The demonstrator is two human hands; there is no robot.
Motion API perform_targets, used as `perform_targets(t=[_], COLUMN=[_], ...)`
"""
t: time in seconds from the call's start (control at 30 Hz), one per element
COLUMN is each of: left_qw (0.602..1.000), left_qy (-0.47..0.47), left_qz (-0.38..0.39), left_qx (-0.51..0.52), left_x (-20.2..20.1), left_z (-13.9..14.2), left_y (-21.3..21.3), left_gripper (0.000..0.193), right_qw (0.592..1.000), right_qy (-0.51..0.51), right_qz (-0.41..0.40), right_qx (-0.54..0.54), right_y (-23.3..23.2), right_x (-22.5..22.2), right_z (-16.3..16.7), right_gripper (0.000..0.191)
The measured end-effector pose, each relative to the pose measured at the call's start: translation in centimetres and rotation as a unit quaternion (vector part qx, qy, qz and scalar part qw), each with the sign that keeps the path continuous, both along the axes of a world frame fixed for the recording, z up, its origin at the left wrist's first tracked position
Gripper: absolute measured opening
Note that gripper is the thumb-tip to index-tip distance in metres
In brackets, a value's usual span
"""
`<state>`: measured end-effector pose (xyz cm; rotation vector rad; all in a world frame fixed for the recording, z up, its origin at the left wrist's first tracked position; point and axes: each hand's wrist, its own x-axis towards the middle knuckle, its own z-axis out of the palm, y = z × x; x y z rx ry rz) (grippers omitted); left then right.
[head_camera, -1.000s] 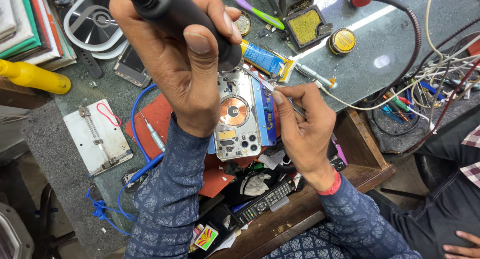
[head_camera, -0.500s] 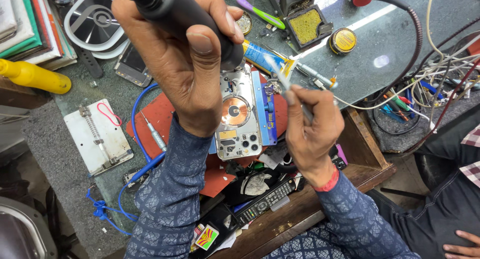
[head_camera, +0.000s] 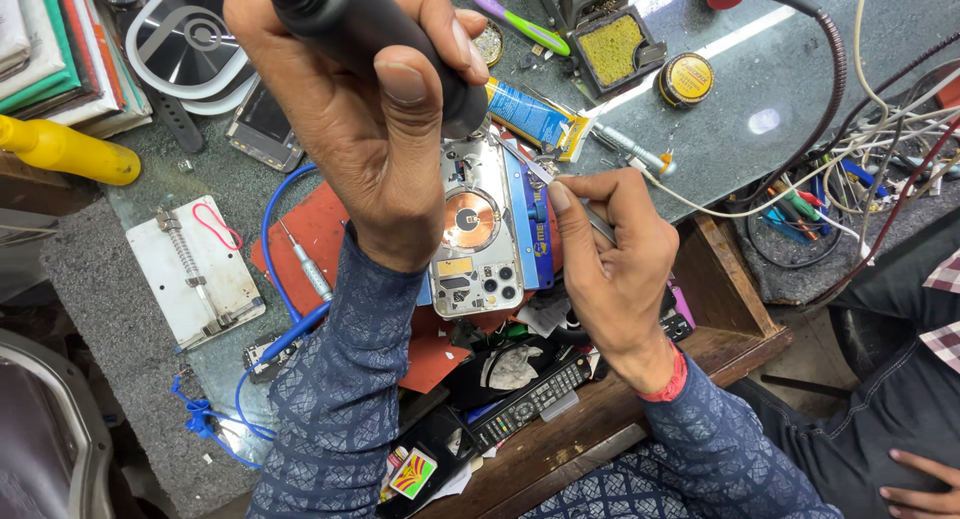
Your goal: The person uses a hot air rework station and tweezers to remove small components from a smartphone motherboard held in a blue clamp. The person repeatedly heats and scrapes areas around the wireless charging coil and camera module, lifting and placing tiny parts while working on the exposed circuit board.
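- Gripping a thick black hot-air handle (head_camera: 370,39), the left hand (head_camera: 370,139) is closed tight round it, thumb pressed along the barrel, just above the opened phone (head_camera: 480,234).
- The phone lies back-up on a red mat (head_camera: 320,234), its round copper coil and camera block showing.
- The right hand (head_camera: 610,264) sits just right of the phone, fingers pinched on thin metal tweezers (head_camera: 535,169) whose tips reach the phone's upper right edge.
- A blue tube (head_camera: 528,112) lies just beyond the phone's top edge.
- Left of the phone rest a small screwdriver (head_camera: 308,264) and, further out, a white clamp plate (head_camera: 195,269).
- A yellow sponge tray (head_camera: 612,49) sits well beyond the phone.
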<state>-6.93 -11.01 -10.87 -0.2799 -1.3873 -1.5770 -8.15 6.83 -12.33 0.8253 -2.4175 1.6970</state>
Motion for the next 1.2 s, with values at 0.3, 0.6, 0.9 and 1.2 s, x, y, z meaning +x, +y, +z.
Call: perform_targets(t=[0.3, 0.6, 0.9, 1.2], left_qw=[1.000, 1.000, 0.999, 0.999], left_qy=[-0.001, -0.003, 0.008, 0.011], left_qz=[-0.006, 0.008, 0.034, 0.033], left_qx=[-0.012, -0.016, -0.023, -0.037], left_x=[0.0, 0.1, -0.1, -0.2], left_z=[0.1, 0.4, 0.5, 0.5], left_y=[-0.1, 0.2, 0.0, -0.3], left_gripper=[0.045, 0.044, 0.044, 0.043], right_qw=[0.998, 0.953, 0.999, 0.998], right_qy=[0.054, 0.287, 0.033, -0.040], right_qz=[0.010, -0.063, 0.025, 0.008], right_qx=[0.003, 0.079, -0.004, -0.042], right_y=[0.3, 0.6, 0.5, -0.2], right_x=[-0.5, -1.5, -0.7, -0.1], right_z=[-0.7, -2.0, -0.7, -0.8], right_gripper=[0.011, 0.011, 0.013, 0.013])
